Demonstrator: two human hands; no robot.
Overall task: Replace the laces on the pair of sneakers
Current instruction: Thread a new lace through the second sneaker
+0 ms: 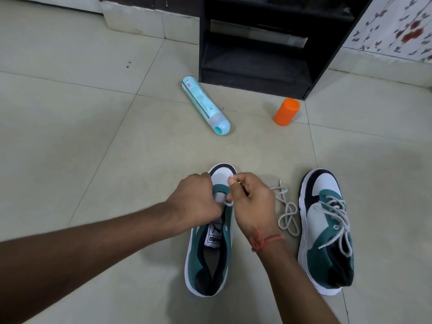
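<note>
Odds and ends on a pale tiled floor [70,101]

A light-blue spray can [204,105] lies on its side toward the far middle of the floor, nozzle end nearest the camera, just left of a black open-fronted cabinet [268,43] standing at the far edge. An orange cap [286,111] lies tilted near the cabinet's front right corner, well apart from the can. A flower-patterned panel [397,29] fills the far right corner.

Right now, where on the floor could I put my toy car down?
The tiles left of the near sneaker are bare. It's crowded between both sneakers, where a loose lace lies, and by the spray can and orange cap.
</note>
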